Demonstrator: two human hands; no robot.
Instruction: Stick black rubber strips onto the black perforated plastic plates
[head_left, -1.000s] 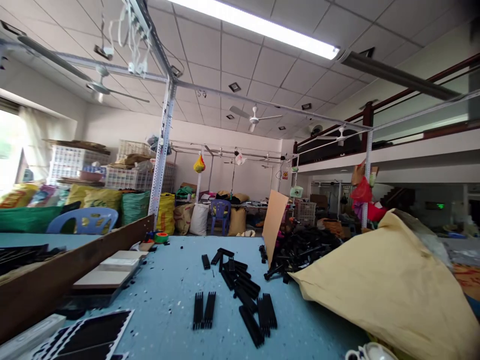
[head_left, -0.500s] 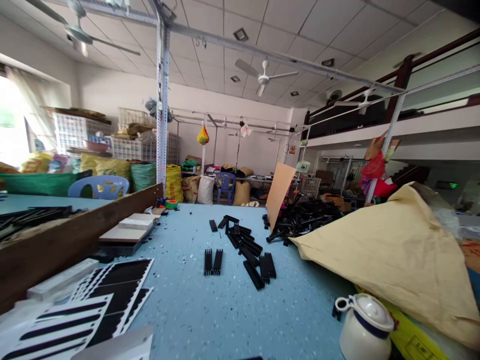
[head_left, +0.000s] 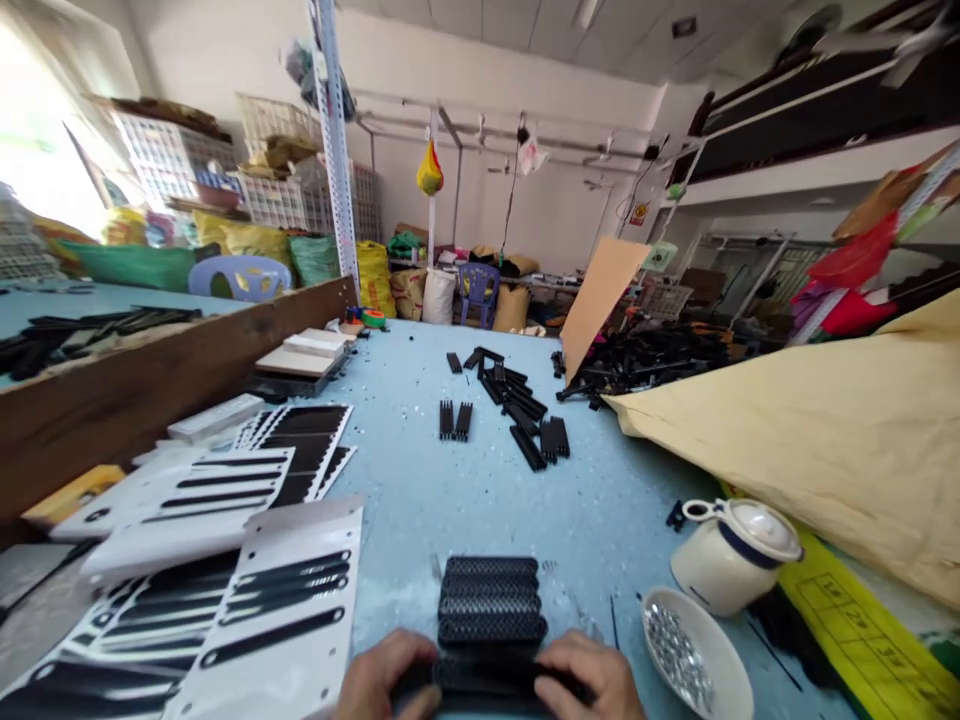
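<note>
Workshop room, white walls, bright window at left. Blue worktable with brown wooden divider. Perforated metal post, stacked crates, sacks, plastic chairs, balcony right.

Left hand: I see it low at the bottom edge, knuckles up, fingers curled inward toward the right hand.
Right hand: also at the bottom edge, back of hand up, fingers bent and pointing left.
Spacing: hands apart, facing each other, roughly level.
Grip: both closed on something dark between them.
Wrists, forearms: cut off by frame; I cannot tell pose.
</note>
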